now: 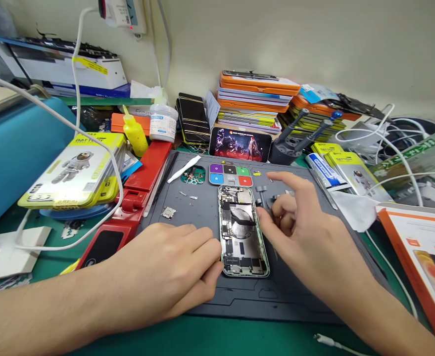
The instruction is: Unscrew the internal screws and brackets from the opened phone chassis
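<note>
An opened phone (241, 247) lies on the grey work mat (295, 296), its inner boards and a round metallic area showing. A dark curved strip (242, 216) lies across that round area. My left hand (187, 264) is closed, its curled fingers and thumb pressed at the phone's left edge; the fingertips are partly hidden. By the right edge is my right hand (302, 217), with index finger and thumb apart and the other fingers curled. Its thumb tip is at the phone's rim. A dark grey T-shaped piece (262, 197) shows beside this hand.
Beyond the phone lie a coloured magnetic tray (230, 175), a white pry tool (183, 168) and a small metal SIM reader (169, 212). A lit phone (240, 145) leans upright behind, beside a grey tool holder (286, 151). Battery boxes (76, 168) and a red device (108, 242) stand left.
</note>
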`<state>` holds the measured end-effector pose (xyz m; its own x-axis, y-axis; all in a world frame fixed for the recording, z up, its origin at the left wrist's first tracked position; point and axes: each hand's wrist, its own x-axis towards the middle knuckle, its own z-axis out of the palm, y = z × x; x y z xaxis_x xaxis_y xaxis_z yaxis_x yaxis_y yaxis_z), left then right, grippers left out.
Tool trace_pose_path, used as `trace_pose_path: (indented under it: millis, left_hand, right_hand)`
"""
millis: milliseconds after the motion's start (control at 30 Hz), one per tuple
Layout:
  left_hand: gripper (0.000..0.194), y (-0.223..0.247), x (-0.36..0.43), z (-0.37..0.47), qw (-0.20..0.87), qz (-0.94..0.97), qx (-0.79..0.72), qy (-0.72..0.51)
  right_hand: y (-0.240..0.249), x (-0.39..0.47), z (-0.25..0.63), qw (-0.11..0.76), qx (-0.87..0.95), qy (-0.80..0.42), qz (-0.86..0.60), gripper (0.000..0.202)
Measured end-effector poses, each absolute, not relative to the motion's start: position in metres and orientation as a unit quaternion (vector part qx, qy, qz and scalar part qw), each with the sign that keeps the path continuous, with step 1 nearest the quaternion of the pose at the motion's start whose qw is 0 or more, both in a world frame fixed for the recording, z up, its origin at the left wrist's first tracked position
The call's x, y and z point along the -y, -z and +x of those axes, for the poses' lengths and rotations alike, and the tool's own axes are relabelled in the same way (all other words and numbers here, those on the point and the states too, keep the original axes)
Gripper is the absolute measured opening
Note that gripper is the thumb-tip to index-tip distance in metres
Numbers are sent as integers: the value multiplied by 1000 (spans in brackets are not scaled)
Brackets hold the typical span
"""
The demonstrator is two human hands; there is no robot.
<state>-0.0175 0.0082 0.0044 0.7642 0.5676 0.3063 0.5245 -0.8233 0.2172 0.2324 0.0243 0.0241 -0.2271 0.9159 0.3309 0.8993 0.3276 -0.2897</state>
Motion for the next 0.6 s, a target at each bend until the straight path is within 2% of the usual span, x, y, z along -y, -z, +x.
trace_pose_path:
  millis: [233, 600]
  left_hand:
    - [20, -5, -9, -16, 57, 938, -288, -184]
    - [20, -4, -9, -17, 56, 939, -286, -185]
  right_hand:
    - [-18, -20, 235, 117, 826, 90, -543, 32]
    - [-18, -23, 236, 90, 830, 110, -539, 20]
